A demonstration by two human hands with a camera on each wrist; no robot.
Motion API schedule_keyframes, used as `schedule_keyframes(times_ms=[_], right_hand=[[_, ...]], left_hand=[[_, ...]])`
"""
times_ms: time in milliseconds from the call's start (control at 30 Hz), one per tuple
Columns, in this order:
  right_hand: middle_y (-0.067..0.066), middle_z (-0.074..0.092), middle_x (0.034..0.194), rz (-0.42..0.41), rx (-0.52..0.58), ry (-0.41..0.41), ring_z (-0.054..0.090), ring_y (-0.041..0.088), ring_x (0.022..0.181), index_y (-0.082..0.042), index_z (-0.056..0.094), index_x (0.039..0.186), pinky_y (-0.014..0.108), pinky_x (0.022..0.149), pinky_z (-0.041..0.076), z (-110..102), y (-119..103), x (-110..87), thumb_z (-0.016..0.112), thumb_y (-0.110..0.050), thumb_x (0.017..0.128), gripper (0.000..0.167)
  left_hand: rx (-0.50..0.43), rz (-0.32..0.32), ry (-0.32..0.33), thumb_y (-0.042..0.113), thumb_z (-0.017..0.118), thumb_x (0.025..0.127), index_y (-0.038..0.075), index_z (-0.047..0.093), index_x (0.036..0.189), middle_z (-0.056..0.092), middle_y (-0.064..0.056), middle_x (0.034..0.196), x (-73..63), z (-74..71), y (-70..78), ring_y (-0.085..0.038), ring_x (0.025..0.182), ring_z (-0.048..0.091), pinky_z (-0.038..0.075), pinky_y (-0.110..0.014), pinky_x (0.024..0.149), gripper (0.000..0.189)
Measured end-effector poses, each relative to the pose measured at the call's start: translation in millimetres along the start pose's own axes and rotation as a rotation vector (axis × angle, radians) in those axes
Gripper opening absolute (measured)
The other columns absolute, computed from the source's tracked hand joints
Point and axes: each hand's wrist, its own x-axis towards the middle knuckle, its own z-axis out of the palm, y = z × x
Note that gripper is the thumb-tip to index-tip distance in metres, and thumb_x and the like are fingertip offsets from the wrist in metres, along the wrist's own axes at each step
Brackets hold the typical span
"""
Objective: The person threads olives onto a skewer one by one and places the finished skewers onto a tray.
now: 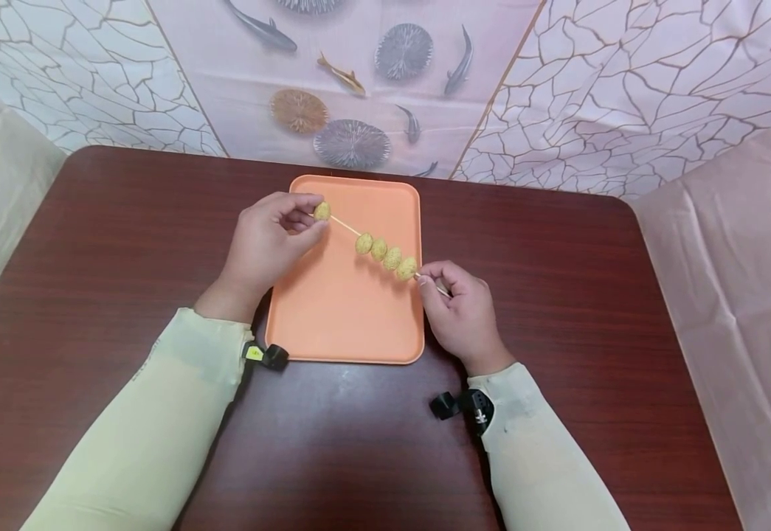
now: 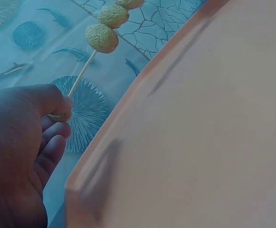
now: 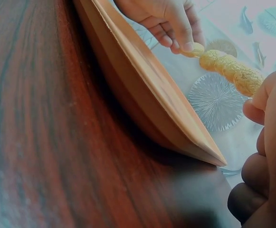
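A thin wooden skewer (image 1: pixel 345 225) slants above an orange tray (image 1: pixel 339 324). Several yellow, wrinkled balls (image 1: pixel 392 258) are threaded on it, packed together towards its right part. My right hand (image 1: pixel 458 310) pinches the stick just beyond the last of these, and a short end pokes out past the fingers. At the other end, my left hand (image 1: pixel 268 240) pinches one more yellow ball (image 1: pixel 322 211) between thumb and fingers, with bare stick between it and the group. In the left wrist view that ball is mostly covered by the left fingers (image 2: pixel 57 102).
The tray lies flat on a dark reddish-brown wooden table (image 1: pixel 544 295), near its back edge. Behind the table hangs a patterned cloth (image 1: pixel 358 81) printed with fish and round shapes. Pale cloth (image 1: pixel 744 280) borders the right side.
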Motion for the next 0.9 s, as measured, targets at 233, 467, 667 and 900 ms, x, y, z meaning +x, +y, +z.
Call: schedule_keyframes(times_ms=[233, 467, 667, 900], right_hand=[[-0.004, 0.048, 0.062, -0.013, -0.002, -0.001, 0.043, 0.009, 0.052, -0.007, 0.080, 0.102, 0.021, 0.049, 0.035, 0, 0, 0.2, 0.074, -0.012, 0.107, 0.010], [-0.004, 0.048, 0.062, -0.018, 0.016, 0.003, 0.043, 0.008, 0.052, -0.006, 0.080, 0.102, 0.021, 0.049, 0.035, 0, 0, 0.0, 0.074, -0.012, 0.107, 0.010], [-0.004, 0.048, 0.062, -0.015, 0.012, 0.008, 0.042, 0.007, 0.051, -0.007, 0.081, 0.102, 0.020, 0.048, 0.034, -1, 1, -0.5, 0.074, -0.013, 0.107, 0.011], [-0.005, 0.048, 0.062, -0.038, 0.021, 0.012, 0.042, 0.005, 0.051, -0.005, 0.080, 0.102, 0.019, 0.049, 0.034, -1, 2, 0.0, 0.074, -0.013, 0.107, 0.011]], left_hand=[[-0.012, 0.028, -0.001, 0.008, 0.090, 0.096, 0.011, 0.085, 0.127, 0.077, -0.009, 0.109, -1.0, 0.3, 3.2, -0.020, 0.095, 0.079, 0.065, -0.028, 0.086, 0.032], [0.000, 0.076, -0.003, 0.007, 0.091, 0.094, 0.009, 0.085, 0.127, 0.077, -0.009, 0.106, -2.8, 1.3, 7.7, -0.018, 0.092, 0.078, 0.066, -0.026, 0.086, 0.033], [-0.013, 0.107, -0.016, 0.006, 0.091, 0.094, 0.007, 0.085, 0.126, 0.078, -0.009, 0.108, -4.7, 3.1, 11.9, -0.018, 0.093, 0.077, 0.066, -0.026, 0.088, 0.033], [-0.041, 0.156, -0.024, 0.004, 0.091, 0.094, 0.006, 0.085, 0.126, 0.079, -0.010, 0.110, -5.6, 5.6, 15.7, -0.021, 0.094, 0.079, 0.068, -0.034, 0.087, 0.033]])
